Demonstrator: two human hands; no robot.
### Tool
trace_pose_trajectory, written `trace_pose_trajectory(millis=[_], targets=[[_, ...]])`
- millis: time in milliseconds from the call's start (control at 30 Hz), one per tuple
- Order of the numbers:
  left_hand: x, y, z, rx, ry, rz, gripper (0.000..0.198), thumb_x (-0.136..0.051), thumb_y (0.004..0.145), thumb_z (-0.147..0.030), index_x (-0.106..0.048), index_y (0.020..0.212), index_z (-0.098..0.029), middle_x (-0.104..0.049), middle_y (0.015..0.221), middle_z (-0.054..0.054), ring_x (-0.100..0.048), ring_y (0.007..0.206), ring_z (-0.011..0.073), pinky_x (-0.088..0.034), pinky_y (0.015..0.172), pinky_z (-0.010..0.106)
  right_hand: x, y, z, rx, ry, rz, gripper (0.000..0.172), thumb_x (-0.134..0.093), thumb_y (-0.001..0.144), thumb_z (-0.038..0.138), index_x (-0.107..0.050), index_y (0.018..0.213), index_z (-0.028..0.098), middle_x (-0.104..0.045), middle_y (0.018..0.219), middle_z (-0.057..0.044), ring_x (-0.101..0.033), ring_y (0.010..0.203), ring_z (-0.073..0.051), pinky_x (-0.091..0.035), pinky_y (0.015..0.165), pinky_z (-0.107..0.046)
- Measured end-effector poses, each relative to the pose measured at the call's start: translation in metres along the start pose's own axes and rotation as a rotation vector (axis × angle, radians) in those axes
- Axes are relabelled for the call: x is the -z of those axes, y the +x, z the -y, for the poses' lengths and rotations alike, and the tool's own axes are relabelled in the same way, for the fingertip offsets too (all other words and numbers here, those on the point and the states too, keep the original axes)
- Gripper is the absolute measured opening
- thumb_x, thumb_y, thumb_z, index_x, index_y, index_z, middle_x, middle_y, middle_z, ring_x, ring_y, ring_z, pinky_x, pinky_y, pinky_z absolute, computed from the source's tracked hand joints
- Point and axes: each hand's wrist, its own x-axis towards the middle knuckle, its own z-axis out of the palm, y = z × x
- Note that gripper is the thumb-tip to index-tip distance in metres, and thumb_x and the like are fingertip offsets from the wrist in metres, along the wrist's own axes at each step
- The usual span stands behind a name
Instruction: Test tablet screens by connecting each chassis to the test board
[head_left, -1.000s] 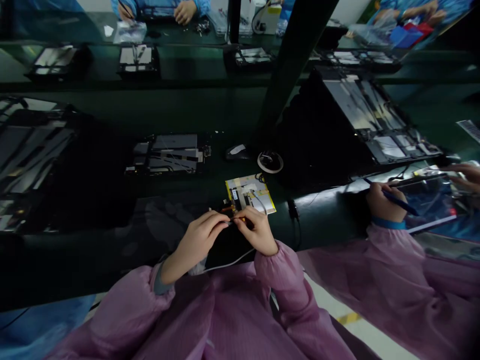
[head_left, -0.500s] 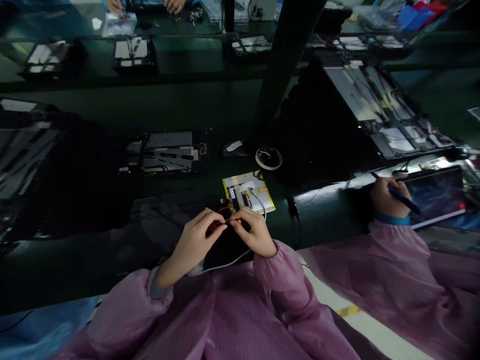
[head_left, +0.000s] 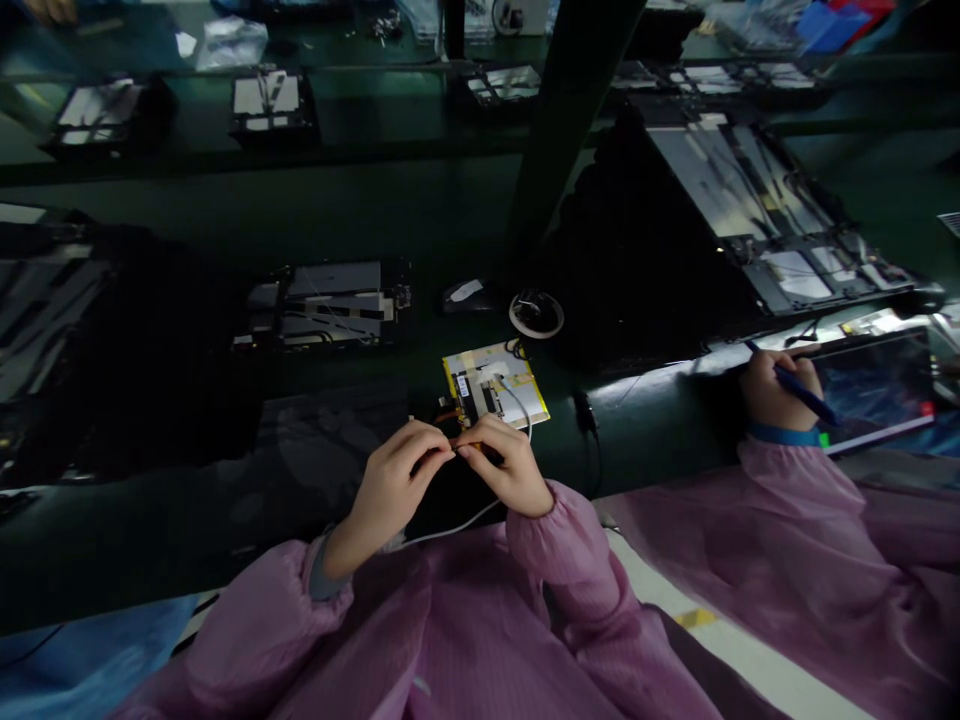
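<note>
My left hand (head_left: 396,482) and my right hand (head_left: 511,465) meet fingertip to fingertip at the front of the bench. Thumb and forefinger of each are pinched on a thin orange-brown strip (head_left: 454,446), mostly hidden by the fingers; its kind is unclear. Just beyond them lies a flat silver battery pack (head_left: 517,372) with yellow edges, a label and tape. A pale cable (head_left: 527,418) runs from the pack, past my right hand and down toward my lap. Dark orange leads show at the pack's near left corner.
Beyond the pack are a black computer mouse (head_left: 469,295) and a white-rimmed roll (head_left: 536,314). An opened device panel (head_left: 337,300) lies left; tall stacks of panels (head_left: 750,200) flank both sides. At right, a co-worker's hand (head_left: 780,390) holds a pen beside a screen (head_left: 877,385).
My hands keep their pinch, with only slight shifts at the fingertips. The view has moved a little. Across the bench, the other person's hands have left their earlier spot.
</note>
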Motion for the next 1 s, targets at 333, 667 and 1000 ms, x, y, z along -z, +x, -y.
trace_pose_trajectory(millis=[333, 667, 1000], targets=[[-0.0021, -0.0002, 0.0015, 0.015, -0.002, 0.010, 0.010, -0.058, 0.088, -0.011, -0.056, 0.084, -0.020, -0.062, 0.084, -0.001, -0.061, 0.080, 0.0106, -0.046, 0.080, 0.022, 0.0000, -0.0008, -0.0012, 0.036, -0.012, -0.020, 0.015, -0.054, 0.094, 0.026, -0.067, 0.090, 0.020, -0.063, 0.077, -0.003, -0.057, 0.074, -0.015, -0.046, 0.070, -0.029], [-0.0017, 0.0001, 0.0001, 0.038, -0.019, 0.018, 0.008, -0.057, 0.089, -0.015, -0.056, 0.084, -0.021, -0.063, 0.084, -0.001, -0.061, 0.080, 0.0118, -0.046, 0.078, 0.023, -0.0003, -0.0017, -0.0019, 0.057, -0.035, -0.042, 0.015, -0.054, 0.094, 0.025, -0.067, 0.090, 0.020, -0.064, 0.078, -0.003, -0.059, 0.077, -0.016, -0.047, 0.071, -0.030], [-0.0052, -0.0007, 0.0016, 0.085, -0.035, 0.005, 0.008, -0.056, 0.089, -0.018, -0.055, 0.082, -0.021, -0.063, 0.082, -0.002, -0.061, 0.078, 0.0123, -0.047, 0.080, 0.025, -0.0011, -0.0027, -0.0041, 0.063, -0.038, -0.046, 0.018, -0.052, 0.095, 0.028, -0.067, 0.090, 0.020, -0.064, 0.078, -0.003, -0.058, 0.075, -0.016, -0.047, 0.071, -0.030]])
